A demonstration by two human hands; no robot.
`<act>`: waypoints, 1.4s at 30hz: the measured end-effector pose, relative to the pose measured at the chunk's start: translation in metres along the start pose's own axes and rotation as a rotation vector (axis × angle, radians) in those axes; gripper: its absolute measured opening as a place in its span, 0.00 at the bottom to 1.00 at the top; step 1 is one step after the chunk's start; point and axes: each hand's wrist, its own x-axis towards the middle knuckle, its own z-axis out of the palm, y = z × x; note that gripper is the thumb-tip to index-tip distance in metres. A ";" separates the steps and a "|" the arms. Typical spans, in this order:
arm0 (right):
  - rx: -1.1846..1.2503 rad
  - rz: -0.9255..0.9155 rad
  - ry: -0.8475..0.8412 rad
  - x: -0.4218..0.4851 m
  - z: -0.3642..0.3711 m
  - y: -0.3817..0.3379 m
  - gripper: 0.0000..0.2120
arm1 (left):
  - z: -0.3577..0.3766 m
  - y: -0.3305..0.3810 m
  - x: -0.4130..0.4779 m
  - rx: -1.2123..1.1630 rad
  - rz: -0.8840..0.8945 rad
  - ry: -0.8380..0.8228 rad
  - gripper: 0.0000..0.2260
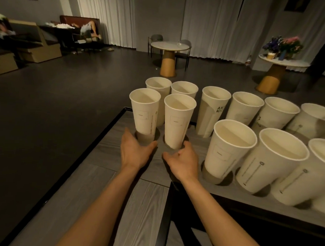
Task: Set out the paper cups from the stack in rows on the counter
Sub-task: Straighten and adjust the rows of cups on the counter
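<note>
Several tall white paper cups stand upright in two rows on the grey wood-grain counter (103,157). The front row's leftmost cup (144,112) and the cup beside it (177,121) stand at the counter's far left corner. My left hand (134,152) is open just in front of the leftmost cup's base, fingers spread, holding nothing. My right hand (183,162) is open at the base of the second cup, its fingertips touching or nearly touching the cup's bottom. Further front-row cups (230,150) run off to the right. No stack of cups is in view.
The counter's black left edge (92,145) drops to a dark floor. A dark gap (181,208) splits the counter near me. Beyond stand two round tables (169,46), chairs, flowers (282,45) and white curtains. A person sits far left on a bench.
</note>
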 end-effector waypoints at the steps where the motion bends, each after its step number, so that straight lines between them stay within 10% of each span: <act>1: -0.032 -0.016 -0.027 -0.008 -0.002 0.000 0.28 | -0.002 -0.001 -0.008 0.008 0.013 0.003 0.47; 10: 0.013 -0.054 -0.276 -0.077 -0.057 0.016 0.27 | -0.010 0.007 -0.075 -0.024 0.068 -0.037 0.21; 15: 0.035 -0.141 -0.002 -0.107 -0.114 0.047 0.06 | 0.011 0.024 -0.123 -0.038 0.105 -0.171 0.29; 21: 0.055 -0.087 0.389 -0.114 -0.174 0.078 0.07 | 0.047 0.054 -0.164 0.007 0.202 -0.307 0.44; 30: 0.121 0.061 0.202 -0.098 -0.187 0.086 0.35 | 0.080 0.070 -0.162 -0.074 0.171 -0.280 0.49; 42: 0.149 0.085 0.142 -0.033 -0.172 0.079 0.22 | 0.099 0.070 -0.120 -0.142 0.178 -0.238 0.33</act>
